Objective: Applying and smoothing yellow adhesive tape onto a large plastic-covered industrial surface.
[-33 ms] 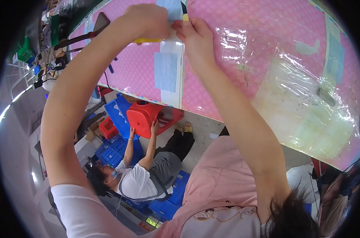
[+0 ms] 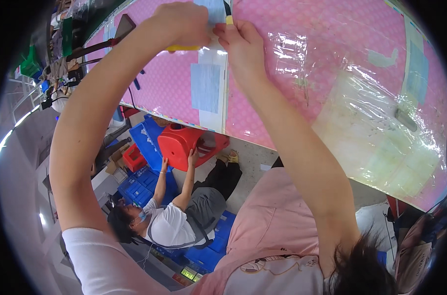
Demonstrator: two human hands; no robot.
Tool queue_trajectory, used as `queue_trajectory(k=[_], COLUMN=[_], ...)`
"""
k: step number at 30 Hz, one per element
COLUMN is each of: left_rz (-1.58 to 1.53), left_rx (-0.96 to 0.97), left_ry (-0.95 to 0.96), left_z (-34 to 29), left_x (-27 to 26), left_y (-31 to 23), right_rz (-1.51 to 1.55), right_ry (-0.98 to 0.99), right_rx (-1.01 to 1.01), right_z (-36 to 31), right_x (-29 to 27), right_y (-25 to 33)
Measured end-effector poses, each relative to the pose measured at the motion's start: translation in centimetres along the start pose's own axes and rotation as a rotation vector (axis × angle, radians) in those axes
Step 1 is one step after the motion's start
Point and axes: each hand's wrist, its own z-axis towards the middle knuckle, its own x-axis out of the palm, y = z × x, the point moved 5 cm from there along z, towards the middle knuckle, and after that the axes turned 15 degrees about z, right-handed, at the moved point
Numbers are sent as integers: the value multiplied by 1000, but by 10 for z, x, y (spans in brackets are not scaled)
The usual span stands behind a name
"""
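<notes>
My left hand point(image 2: 186, 24) is closed at the top of the view, over the pink sheet. A yellow strip-like thing point(image 2: 183, 48) sticks out beneath it; most of it is hidden, so I cannot make out what it is. My right hand point(image 2: 243, 42) is beside it, thumb and fingers pinched together. At its fingertips stands a slim black and yellow tool point(image 2: 229, 19), its far end cut off by the view's upper edge. Both hands are above a white strip with light blue patches point(image 2: 207, 87) along a seam between pink dotted sheets point(image 2: 282, 105).
Clear glossy film point(image 2: 366, 132) covers the right of the table, with a grey flat piece point(image 2: 405, 120) on it. Below the table edge, a co-worker point(image 2: 176, 219) holds a red stool point(image 2: 176, 145) near blue crates point(image 2: 139, 186). A dark clamp-like bar point(image 2: 105, 45) lies at the left.
</notes>
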Motion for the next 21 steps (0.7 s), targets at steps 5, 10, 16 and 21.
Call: queue_trajectory(k=[5, 10, 16, 21], left_rz=[-193, -154, -285, 37], left_rx=[221, 266, 141, 85], left_ry=[-157, -145, 317, 371], left_z=[10, 20, 10, 20], left_x=[8, 14, -5, 10], left_y=[20, 22, 0, 3], right_rz=[-75, 115, 56, 42], right_ry=[-44, -108, -129, -118], right_rx=[89, 36, -35, -27], right_z=[3, 13, 14, 11], right_x=[1, -2, -8, -4], right_y=[1, -7, -13, -7])
